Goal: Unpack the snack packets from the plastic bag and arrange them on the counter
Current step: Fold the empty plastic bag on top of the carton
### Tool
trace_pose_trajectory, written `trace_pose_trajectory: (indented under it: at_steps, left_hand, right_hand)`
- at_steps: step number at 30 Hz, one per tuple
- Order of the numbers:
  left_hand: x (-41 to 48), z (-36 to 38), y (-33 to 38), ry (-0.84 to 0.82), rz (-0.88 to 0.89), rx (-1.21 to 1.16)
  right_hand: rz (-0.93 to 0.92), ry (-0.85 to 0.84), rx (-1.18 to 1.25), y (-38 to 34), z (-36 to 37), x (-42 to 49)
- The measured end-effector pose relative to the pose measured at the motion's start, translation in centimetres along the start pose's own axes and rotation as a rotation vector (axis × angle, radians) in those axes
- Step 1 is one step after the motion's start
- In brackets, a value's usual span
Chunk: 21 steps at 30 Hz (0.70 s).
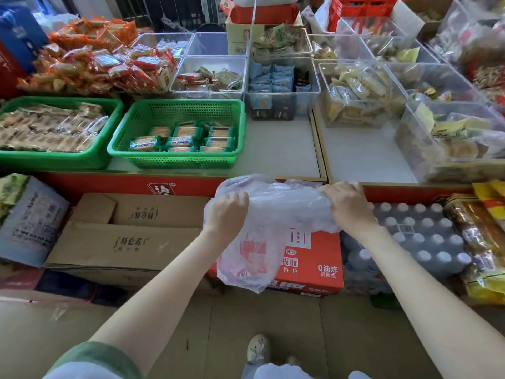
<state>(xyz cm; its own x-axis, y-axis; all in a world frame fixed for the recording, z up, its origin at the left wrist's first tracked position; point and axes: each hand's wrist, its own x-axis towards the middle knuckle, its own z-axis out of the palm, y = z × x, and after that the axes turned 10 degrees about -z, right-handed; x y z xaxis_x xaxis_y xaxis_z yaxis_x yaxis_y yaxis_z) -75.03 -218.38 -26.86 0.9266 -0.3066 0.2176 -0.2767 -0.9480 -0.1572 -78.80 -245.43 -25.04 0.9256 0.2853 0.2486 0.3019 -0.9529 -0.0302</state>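
Plastic bag (pixel 276 212) is in the air between both hands, just short of the surface's (pixel 278 151) front edge and above an orange noodle carton (pixel 314 263) on the floor.

Left hand (pixel 226 212) grip: fingers curled round bunched film at the bag's left end. Right hand (pixel 347 206) grip: same, closed on the right end.

Bag's long axis runs left-right, roughly parallel to the surface edge. Slack film hangs down below the left hand. The film is translucent and looks limp, with carton print showing through it. Can't tell whether any snack packets are inside.

Key relation: a bare patch of surface lies straight ahead of the bag, beyond both hands. It has a green basket (pixel 177 132) to its left and a clear tub of blue packets (pixel 281 86) behind it. Right hand is nearer the edge, about at the rim; left hand sits a bit further back toward the person.

My read: the next move goes forward over the rim onto that patch. The bag's mouth needs finding first, and it isn't evident which end it is.
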Motion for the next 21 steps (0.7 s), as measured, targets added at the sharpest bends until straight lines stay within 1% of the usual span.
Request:
trace_pose_trajectory:
  at_steps: [2,3,4,5,6,7,10,12,13,14,16,17,19,21]
  left_hand:
    - [0.6,0.1,0.2,0.002,0.044,0.038]
    - [0.9,0.3,0.4,0.014,0.061,0.06]
    - [1.2,0.4,0.7,0.042,0.071,0.063]
    - [1.5,0.4,1.1,0.07,0.083,0.04]
    - [1.7,0.5,1.6,0.101,0.106,0.008]
    - [2.0,0.4,2.0,0.137,0.123,0.001]
    - [2.9,0.9,2.2,0.122,0.21,-0.062]
    - [3.1,2.5,1.8,0.013,0.257,-0.122]
    - [2.9,3.0,1.6,-0.106,0.266,-0.115]
    - [2.5,3.3,1.3,-0.228,0.239,-0.101]
    - [2.2,4.0,0.9,-0.407,0.211,-0.032]
    - [2.3,5.1,0.6,-0.445,0.167,-0.004]
    - [3.0,4.9,0.3,-0.403,0.148,0.002]
    - [3.8,5.8,-0.1,-0.23,0.203,0.019]
  right_hand:
    - [0.091,-0.391,-0.037,-0.8,0.1,1.2]
    - [0.073,-0.531,-0.067,-1.5,0.0,1.9]
    - [0.021,-0.587,-0.068,-2.7,0.1,2.5]
    - [-0.033,-0.587,-0.027,-4.2,0.4,3.1]
    - [-0.062,-0.55,0.047,-5.8,0.7,3.7]
    - [-0.052,-0.513,0.105,-7.1,1.2,4.1]
    - [0.131,-0.456,0.197,-7.8,4.1,4.4]
    - [0.169,-0.394,0.086,-6.8,6.1,4.3]
    - [0.151,-0.333,0.042,-6.4,6.6,4.2]
    - [0.124,-0.248,0.071,-5.8,7.1,4.0]
    - [0.0,-0.053,0.078,-4.5,7.9,3.5]
    - [-0.065,0.015,0.027,-4.1,8.4,3.4]
    - [-0.174,0.086,-0.08,-3.4,9.2,3.1]
    - [-0.222,0.13,-0.124,-2.5,10.3,3.1]
